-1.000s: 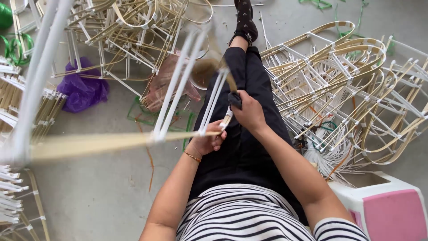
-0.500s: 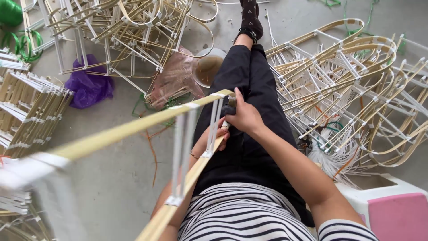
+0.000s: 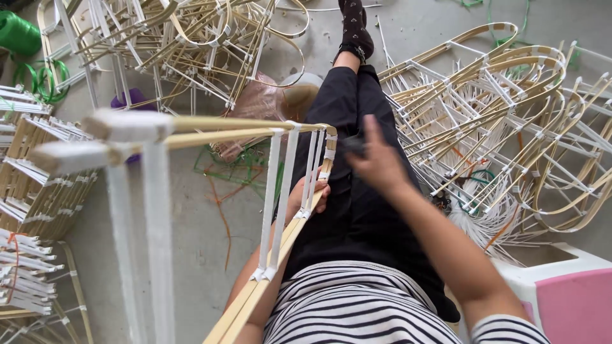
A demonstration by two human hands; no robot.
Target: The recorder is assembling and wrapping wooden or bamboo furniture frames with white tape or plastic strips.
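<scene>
I sit with a bamboo frame (image 3: 236, 130) bound with white strips (image 3: 274, 191) held across my lap, its near end looming large and blurred at the left. My left hand (image 3: 310, 194) grips the frame's lower rail from underneath, by the corner. My right hand (image 3: 377, 164) hovers blurred over my black trousers, just right of the frame's corner. It seems closed on a small dark tool (image 3: 354, 146).
Heaps of curved bamboo frames lie at the right (image 3: 510, 108) and at the top (image 3: 191, 38). Flat stacks (image 3: 38, 185) sit at the left. A green twine roll (image 3: 19, 32), a purple bag (image 3: 127, 99) and a pink and white stool (image 3: 567, 299) are nearby.
The frame has swung up and turned, so its end now points at the camera. My right hand has drawn away from the frame's corner to the right.
</scene>
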